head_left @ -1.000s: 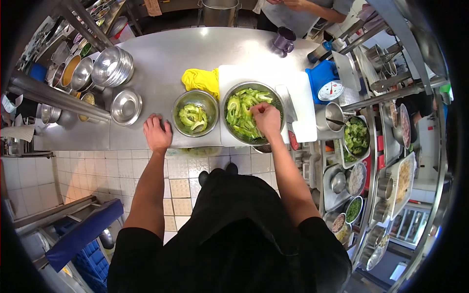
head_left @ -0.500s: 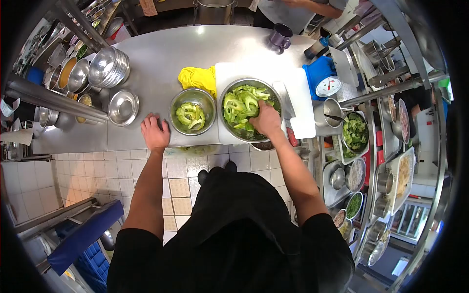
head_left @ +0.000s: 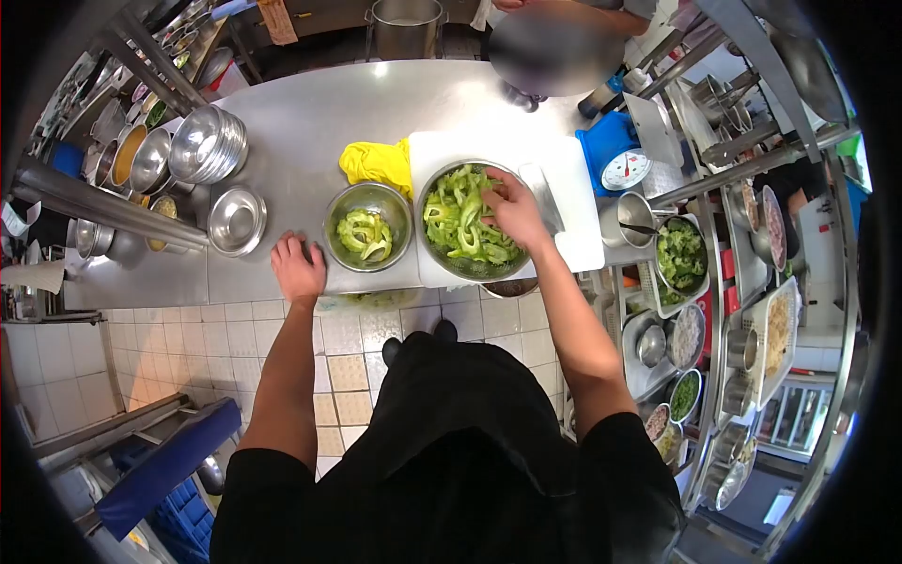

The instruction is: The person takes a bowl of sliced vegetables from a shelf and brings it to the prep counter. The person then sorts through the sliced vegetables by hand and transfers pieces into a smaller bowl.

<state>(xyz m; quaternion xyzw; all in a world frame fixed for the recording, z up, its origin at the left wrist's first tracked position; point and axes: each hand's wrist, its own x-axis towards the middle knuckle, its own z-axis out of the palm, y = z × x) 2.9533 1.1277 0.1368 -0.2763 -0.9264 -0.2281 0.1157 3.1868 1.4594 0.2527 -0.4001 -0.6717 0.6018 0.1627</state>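
Green bitter melon slices (head_left: 458, 221) fill a perforated metal colander (head_left: 429, 260) on a white cutting board (head_left: 578, 242). My right hand (head_left: 517, 214) is over the colander's right side, its fingers bent in a pinch at the slices; the fingertips are partly hidden. A smaller steel bowl (head_left: 340, 259) left of the colander holds several more slices (head_left: 365, 233). Left of that bowl, my left hand (head_left: 299, 267) rests on the steel counter's front edge, empty, fingers apart and slightly bent. A cleaver (head_left: 542, 197) lies on the board right of the colander.
A yellow cloth (head_left: 376, 164) lies behind the small bowl. Stacked steel bowls (head_left: 209, 146) stand at left. A blue scale (head_left: 606, 150) and a steel pot (head_left: 628, 221) stand at right, beside shelves of food trays. Across the counter (head_left: 310, 113) is another person (head_left: 625, 23).
My right hand has drawn up and back from deep in the slices, its fingers now curled. My left hand stays on the edge. The person across has leaned over the counter, covering the dark mug.
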